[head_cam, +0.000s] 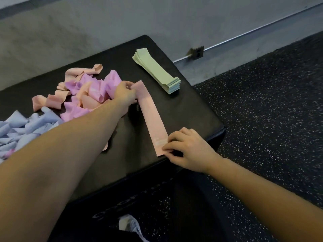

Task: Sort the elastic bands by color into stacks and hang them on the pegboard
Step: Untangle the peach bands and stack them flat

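Both hands, left hand and right hand, pinching pink band ends

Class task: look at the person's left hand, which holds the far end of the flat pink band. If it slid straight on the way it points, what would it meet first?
Probably the green stack. The left hand points up-right across the black box, with bare top between.

On the black table a pink band lies flat, its far end pinched by the left hand and its near end by the right hand, between a neat green stack and a jumbled pile of pink, purple and pale-blue bands.
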